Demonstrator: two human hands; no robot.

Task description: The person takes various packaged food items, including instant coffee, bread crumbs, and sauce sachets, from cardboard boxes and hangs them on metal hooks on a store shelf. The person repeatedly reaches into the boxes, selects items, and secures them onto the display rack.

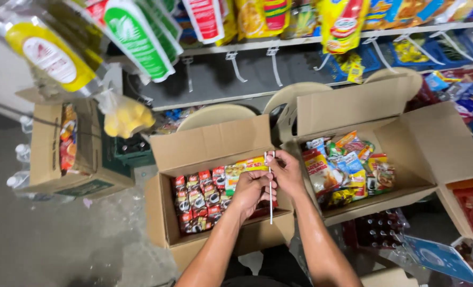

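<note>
a: where's the metal hook (271,186)?
b: upright over the near right corner of the open box (164,212) of sachets (199,199). right hand (285,171) pinches its top, left hand (251,192) is curled round the shaft just below.
a: room to move?
b: open above; second box (406,186) close on the right.
</note>
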